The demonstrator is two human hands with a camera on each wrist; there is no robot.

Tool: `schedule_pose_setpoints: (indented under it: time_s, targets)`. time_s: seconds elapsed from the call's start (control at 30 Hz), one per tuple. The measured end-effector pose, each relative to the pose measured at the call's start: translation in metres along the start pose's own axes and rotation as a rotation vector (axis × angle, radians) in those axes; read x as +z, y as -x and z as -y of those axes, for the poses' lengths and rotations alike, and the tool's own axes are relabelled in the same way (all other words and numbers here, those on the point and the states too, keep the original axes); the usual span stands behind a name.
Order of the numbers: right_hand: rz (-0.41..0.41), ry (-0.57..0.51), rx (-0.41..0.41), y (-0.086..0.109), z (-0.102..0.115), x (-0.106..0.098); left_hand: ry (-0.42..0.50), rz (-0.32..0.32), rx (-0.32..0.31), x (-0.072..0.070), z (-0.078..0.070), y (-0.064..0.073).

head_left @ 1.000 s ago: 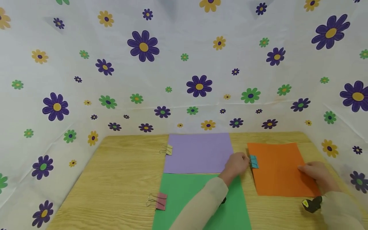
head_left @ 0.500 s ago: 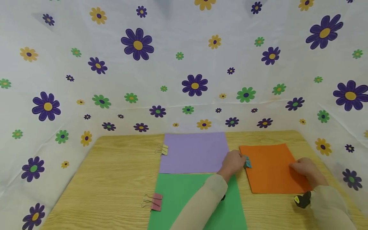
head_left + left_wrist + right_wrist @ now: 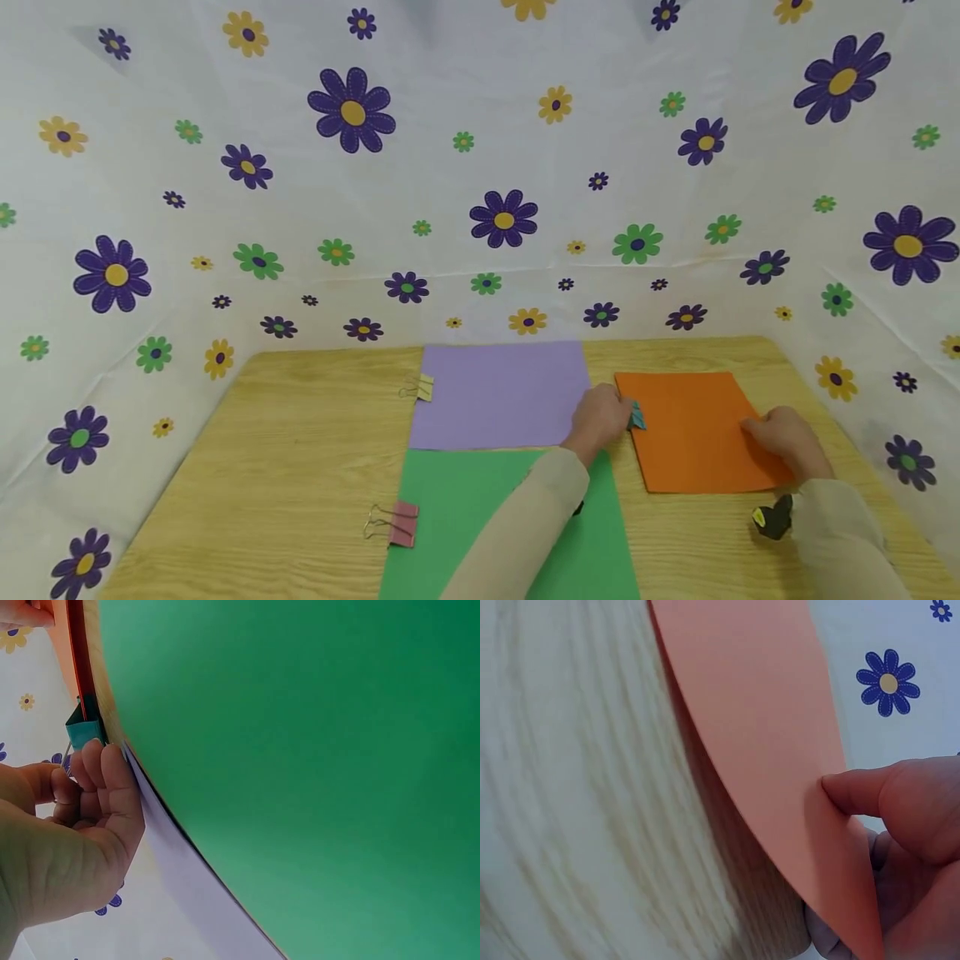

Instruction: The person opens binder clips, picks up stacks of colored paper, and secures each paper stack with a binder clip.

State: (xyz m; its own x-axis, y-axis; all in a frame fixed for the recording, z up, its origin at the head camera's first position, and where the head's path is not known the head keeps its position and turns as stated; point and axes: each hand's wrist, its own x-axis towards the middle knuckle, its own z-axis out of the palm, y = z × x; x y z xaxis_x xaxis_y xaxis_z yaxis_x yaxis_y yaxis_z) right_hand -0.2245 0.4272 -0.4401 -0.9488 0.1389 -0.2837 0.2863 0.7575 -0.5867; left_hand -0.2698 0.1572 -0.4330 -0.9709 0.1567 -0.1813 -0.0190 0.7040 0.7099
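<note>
An orange sheet stack [image 3: 693,433] is at the right of the table, with a teal binder clip [image 3: 637,415] on its left edge. My left hand [image 3: 598,417] pinches the clip's wire handles; the left wrist view shows the clip's teal body [image 3: 84,735] over the orange edge, just beyond the curled fingers. My right hand [image 3: 787,437] grips the stack's right edge, thumb [image 3: 847,793] on top and fingers underneath. In the right wrist view the orange paper [image 3: 757,742] bows up off the wood near that hand.
A purple sheet [image 3: 498,396] with a cream binder clip [image 3: 425,387] lies at the back. In front of it is a green sheet [image 3: 465,517] with a pink binder clip [image 3: 404,524], under my left forearm. Flower-print cloth [image 3: 420,183] walls the wooden table [image 3: 300,442].
The orange stack now lies flatter and has shifted slightly left in view with both hands. The teal clip has turned on its edge. The whole head view has also shifted a little.
</note>
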Motion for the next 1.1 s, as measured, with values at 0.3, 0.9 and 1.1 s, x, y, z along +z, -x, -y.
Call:
schedule_pose_setpoints:
  time_s: [0.3,0.9,1.1]
  targets:
    - [-0.028,0.084,-0.037,-0.001,0.011,0.003,0.032,0.028,-0.036,-0.005,0.004,-0.002]
    - [-0.039,0.123,-0.070,-0.017,-0.003,0.001,0.288,0.120,0.008,-0.029,0.014,-0.003]
    - [-0.127,0.096,-0.073,-0.018,-0.012,-0.008,0.189,0.299,0.117,-0.046,0.007,0.013]
